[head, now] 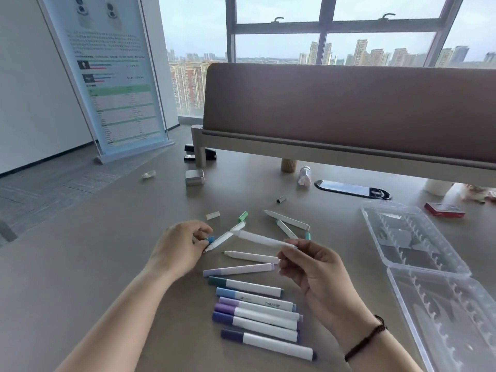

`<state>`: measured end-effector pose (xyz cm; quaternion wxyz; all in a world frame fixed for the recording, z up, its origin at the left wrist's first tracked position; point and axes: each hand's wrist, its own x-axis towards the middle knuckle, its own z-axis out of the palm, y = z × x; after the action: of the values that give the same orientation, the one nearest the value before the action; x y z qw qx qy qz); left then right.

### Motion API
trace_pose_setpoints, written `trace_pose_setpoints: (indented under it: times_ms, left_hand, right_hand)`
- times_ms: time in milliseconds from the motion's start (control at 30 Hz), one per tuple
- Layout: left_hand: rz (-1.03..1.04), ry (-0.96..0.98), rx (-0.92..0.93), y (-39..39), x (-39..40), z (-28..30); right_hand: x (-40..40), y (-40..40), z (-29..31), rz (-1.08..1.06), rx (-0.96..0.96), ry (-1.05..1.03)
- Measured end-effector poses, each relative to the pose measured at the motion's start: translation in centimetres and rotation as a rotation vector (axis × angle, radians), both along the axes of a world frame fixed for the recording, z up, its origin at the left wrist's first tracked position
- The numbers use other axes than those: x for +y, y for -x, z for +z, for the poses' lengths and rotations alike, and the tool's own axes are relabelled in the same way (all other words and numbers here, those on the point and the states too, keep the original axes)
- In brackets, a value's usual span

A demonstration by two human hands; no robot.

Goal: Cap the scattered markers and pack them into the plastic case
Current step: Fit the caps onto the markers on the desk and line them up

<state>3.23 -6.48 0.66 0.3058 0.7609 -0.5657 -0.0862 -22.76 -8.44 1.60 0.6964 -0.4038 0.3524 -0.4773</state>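
Observation:
My right hand (308,267) pinches a white uncapped marker (261,239) by its rear end, lifted above the table and pointing left. My left hand (182,245) pinches a blue cap (210,240) just left of that marker's tip. Several capped markers (257,315) with purple and blue caps lie in a row near me. Uncapped white markers (285,219) lie scattered farther back, beside a loose green cap (243,216), a white cap (212,215) and a dark cap (281,199). The clear plastic case (418,253) lies open and empty at the right.
A padded bench (349,108) overhangs the table's far side. A silver tin (194,177), a stapler (200,153), a small bottle (305,176), a red box (444,209) and a cable port (351,188) sit farther back. A poster stand (112,76) stands at left.

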Motion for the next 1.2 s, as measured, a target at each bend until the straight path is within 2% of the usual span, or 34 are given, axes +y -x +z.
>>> trace_pose_setpoints:
  times_ms: [133, 167, 300, 433, 500, 833, 1067, 1200]
  left_hand:
    - [0.035, 0.069, 0.052, -0.1, -0.2, 0.1]
    - [0.038, 0.114, 0.145, -0.1, -0.4, 0.3]
    - [-0.092, 0.232, 0.794, 2.2, 0.0, 1.7]
    - [-0.211, 0.225, 1.061, 4.2, 0.7, 2.0]
    - [-0.235, 0.230, 1.122, 4.6, 0.9, 2.1]
    - [-0.236, 0.231, 1.204, 4.9, 1.3, 2.7]
    - [-0.294, 0.167, 1.468, 4.7, 1.7, 3.3]
    - [-0.281, 0.134, 1.498, 4.7, 1.6, 3.3]
  right_hand:
    - [-0.1, -0.3, 0.0, 0.013, -0.097, -0.038]
    - [-0.2, -0.2, 0.0, 0.013, -0.114, -0.042]
    - [-0.5, -0.2, -0.2, 0.007, -0.177, -0.064]
    - [-0.6, -0.1, -0.2, -0.011, -0.216, -0.074]
    - [-0.7, -0.1, -0.1, -0.023, -0.244, -0.108]
    - [-1.1, 0.0, -0.2, -0.075, -0.307, -0.198]
    - [-1.1, 0.0, -0.1, -0.083, -0.328, -0.206]
    - [-1.1, 0.1, -0.1, -0.066, -0.325, -0.204]
